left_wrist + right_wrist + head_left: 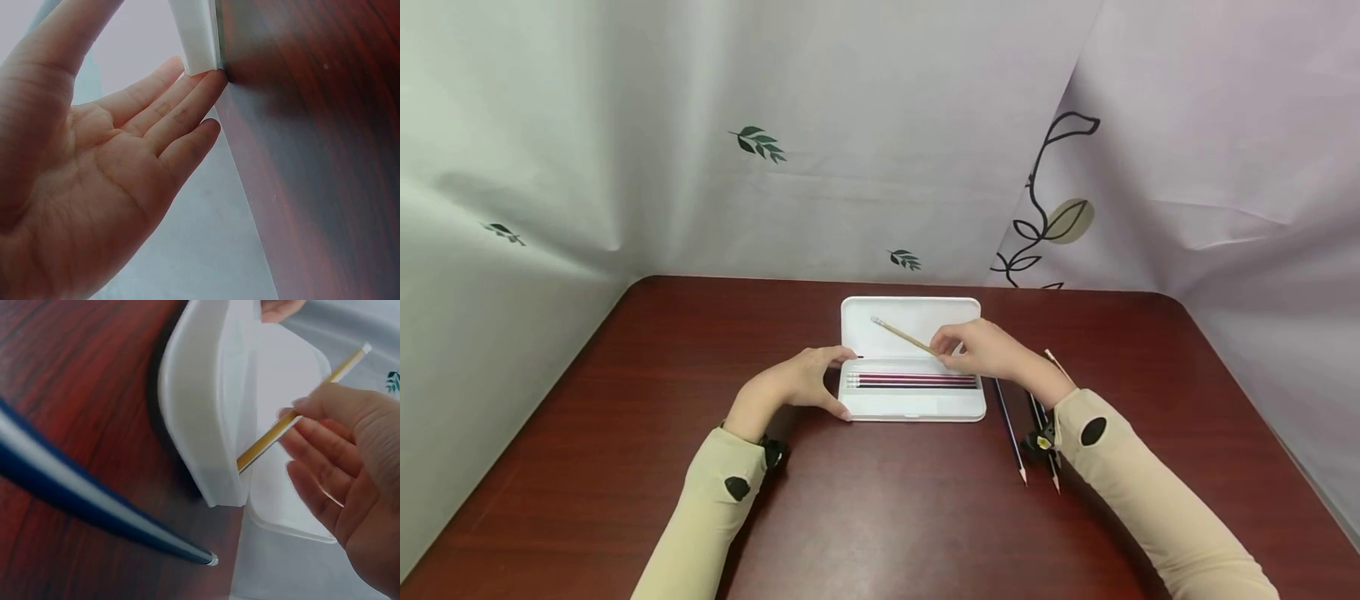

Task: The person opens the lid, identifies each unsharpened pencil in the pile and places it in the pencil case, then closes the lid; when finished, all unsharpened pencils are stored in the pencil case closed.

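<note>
A white pencil case (880, 406) lies with its lid folded back on the table. Several pencils (917, 380) in red and dark colours sit side by side in its tray, white eraser ends to the left. My left hand (805, 377) rests at the case's left end, thumb at the near corner and fingertips by the hinge; the left wrist view shows those fingers (181, 115) nearly straight. Between thumb and fingers, my right hand (977, 346) pinches a yellow pencil (901, 335) slantwise over the case. Its eraser end points up and left; its lower end overlaps the tray in the right wrist view.
Right of the case, a dark blue pencil (1010, 429) and more dark pencils (1047, 442) lie on the reddish-brown table (880, 508), points towards me. The right forearm partly covers them. A pale curtain (850, 208) with leaf prints hangs behind the table.
</note>
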The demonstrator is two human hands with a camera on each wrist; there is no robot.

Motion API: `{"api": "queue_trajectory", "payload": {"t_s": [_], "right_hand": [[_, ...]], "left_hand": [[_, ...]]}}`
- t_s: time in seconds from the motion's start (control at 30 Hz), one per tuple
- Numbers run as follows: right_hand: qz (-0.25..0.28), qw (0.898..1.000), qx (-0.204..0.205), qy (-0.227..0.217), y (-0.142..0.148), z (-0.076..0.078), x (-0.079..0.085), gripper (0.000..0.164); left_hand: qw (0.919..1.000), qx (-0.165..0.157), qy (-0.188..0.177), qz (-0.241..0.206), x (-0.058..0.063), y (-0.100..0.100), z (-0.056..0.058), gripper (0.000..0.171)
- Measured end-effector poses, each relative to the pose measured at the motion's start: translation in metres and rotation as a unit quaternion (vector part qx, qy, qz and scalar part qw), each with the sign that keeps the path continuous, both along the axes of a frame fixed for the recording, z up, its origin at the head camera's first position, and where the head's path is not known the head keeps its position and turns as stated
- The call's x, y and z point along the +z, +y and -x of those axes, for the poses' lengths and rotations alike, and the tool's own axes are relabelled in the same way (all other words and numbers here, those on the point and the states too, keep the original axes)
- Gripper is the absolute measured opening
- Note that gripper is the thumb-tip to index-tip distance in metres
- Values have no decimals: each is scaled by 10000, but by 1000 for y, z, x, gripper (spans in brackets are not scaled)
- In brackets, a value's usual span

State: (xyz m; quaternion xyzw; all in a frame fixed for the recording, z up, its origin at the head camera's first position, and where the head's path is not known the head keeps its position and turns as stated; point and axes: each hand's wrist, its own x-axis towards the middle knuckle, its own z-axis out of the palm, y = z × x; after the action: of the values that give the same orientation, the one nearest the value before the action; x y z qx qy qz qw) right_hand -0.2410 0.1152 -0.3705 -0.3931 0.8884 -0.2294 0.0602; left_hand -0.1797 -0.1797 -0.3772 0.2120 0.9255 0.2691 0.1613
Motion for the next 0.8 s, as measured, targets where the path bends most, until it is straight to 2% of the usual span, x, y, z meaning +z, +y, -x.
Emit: {"api": "queue_trajectory", "payload": {"t_s": [0.17, 0.33, 0.63, 0.8], "right_hand": [[-259, 9993, 241, 83, -3, -2, -8, 13], [-669, 9953, 453, 528, -9, -6, -10, 15], [-1213, 9811, 386, 1461, -19, -17, -7, 9], [-1254, 9788, 365, 1576, -20, -19, -8, 9]], "left_hand": [[9999, 69, -5, 100, 0, 1, 0, 86], [9997, 157, -65, 151, 0, 2, 0, 89], [9998, 123, -82, 105, -1, 4, 0, 82], [9998, 135, -81, 139, -1, 3, 0, 83]]}}
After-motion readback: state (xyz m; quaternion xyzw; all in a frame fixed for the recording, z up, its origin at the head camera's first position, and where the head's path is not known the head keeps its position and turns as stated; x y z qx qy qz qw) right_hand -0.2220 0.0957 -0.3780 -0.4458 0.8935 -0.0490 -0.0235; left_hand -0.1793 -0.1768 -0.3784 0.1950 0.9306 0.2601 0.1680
